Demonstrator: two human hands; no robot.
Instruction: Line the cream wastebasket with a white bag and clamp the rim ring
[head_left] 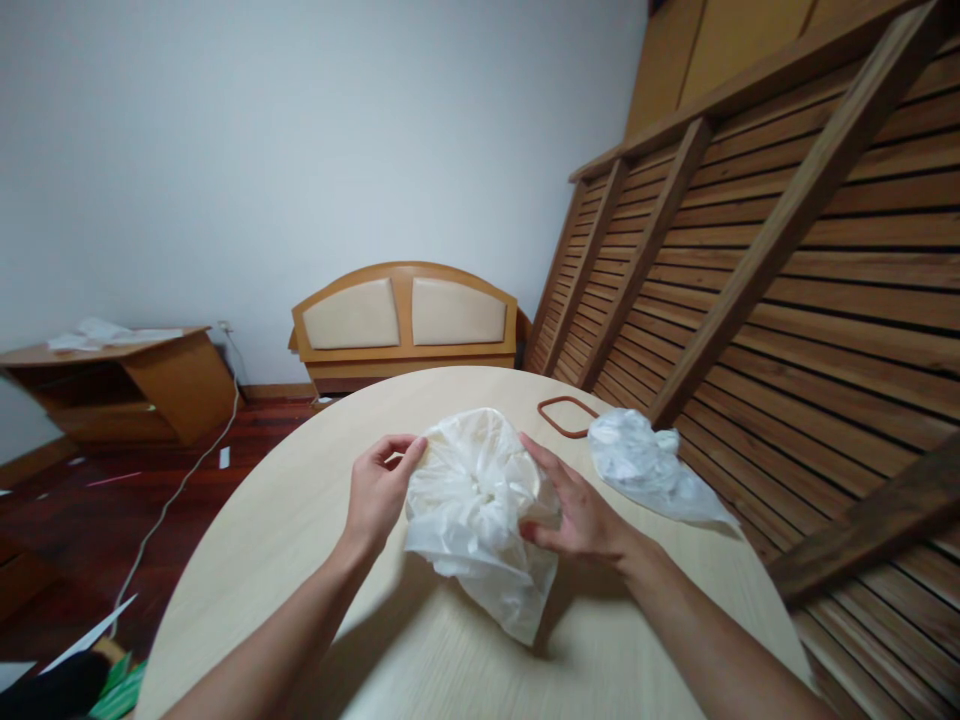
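Observation:
A crumpled white plastic bag point(476, 500) is held over the round pale table point(247, 560), its folds gathered toward the middle and a loose corner hanging toward me. My left hand point(384, 487) pinches its upper left edge between thumb and fingers. On the right side, my right hand point(566, 505) grips the bag, fingers along the upper edge and thumb on the front. Whatever the bag contains is hidden. Beyond my right hand lie a reddish-brown rounded frame point(568, 433) and a second crumpled, translucent white bag point(637, 455).
Slatted wooden panels point(750, 300) lean along the right side, close to the table. Behind the table stands a padded wooden headboard point(406, 310). A low wooden cabinet point(180, 385) stands at left, with a white cable point(176, 490) trailing across the floor.

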